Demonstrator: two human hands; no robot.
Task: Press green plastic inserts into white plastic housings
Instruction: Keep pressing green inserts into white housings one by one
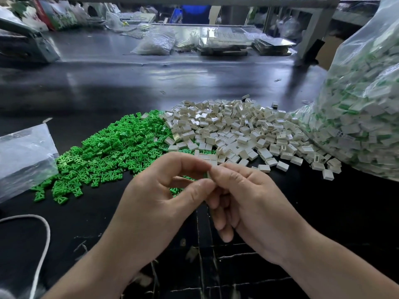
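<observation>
A heap of small green inserts (108, 156) lies on the black table left of centre. Beside it to the right spreads a heap of white housings (241, 130). In front of both heaps my left hand (164, 190) and my right hand (244, 195) meet fingertip to fingertip. Between them they pinch one small white housing (209, 174), of which only a sliver with a trace of green shows. The fingers hide the rest of the piece.
A big clear bag (367, 104) full of white-and-green pieces stands at the right. A crumpled clear bag (23, 156) lies at the left, a white cord (43, 240) below it. More bags, trays and a metal frame stand at the far side.
</observation>
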